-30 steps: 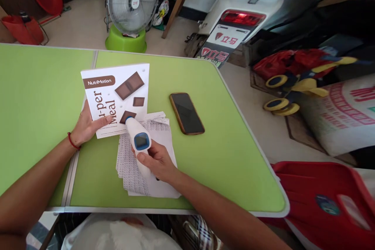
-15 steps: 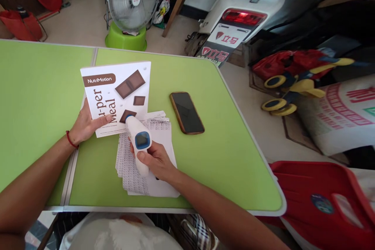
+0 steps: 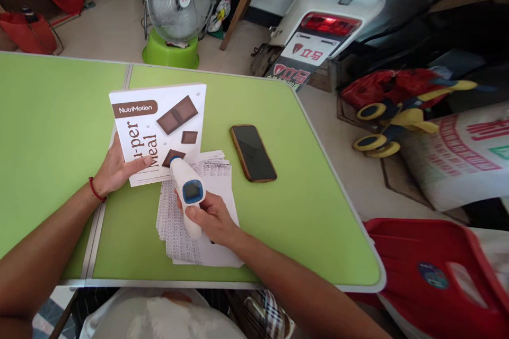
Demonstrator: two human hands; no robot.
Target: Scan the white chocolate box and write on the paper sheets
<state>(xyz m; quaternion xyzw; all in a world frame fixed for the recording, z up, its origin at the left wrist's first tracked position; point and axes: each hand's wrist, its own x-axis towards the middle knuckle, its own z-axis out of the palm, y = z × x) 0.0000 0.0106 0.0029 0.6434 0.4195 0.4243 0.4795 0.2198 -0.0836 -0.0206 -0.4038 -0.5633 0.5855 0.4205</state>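
My left hand (image 3: 121, 167) grips a white box (image 3: 178, 90) printed "NutriMotion" and chocolate pieces, thumb across its front and the other fingers hidden behind. In my right hand (image 3: 212, 217) is a white infrared thermometer (image 3: 183, 172) with a blue-framed screen (image 3: 193, 190). Its blue tip points at the lower right part of the box; whether they touch I cannot tell. Beneath both lies a stack of handwritten paper sheets (image 3: 220, 185) on the green table (image 3: 318, 233). To the right of the papers rests a dark-screened phone (image 3: 253, 153) in a brown case.
A red plastic chair (image 3: 421, 243) stands at the table's right edge. Beyond the table are a fan (image 3: 183, 0) on a green stool (image 3: 170, 53), a white scooter (image 3: 294, 21), a yellow-and-blue wheeled toy (image 3: 409, 119) and a printed sack (image 3: 473, 159).
Almost nothing differs. The view has shifted very slightly, while both hands keep their hold on the box and the thermometer.
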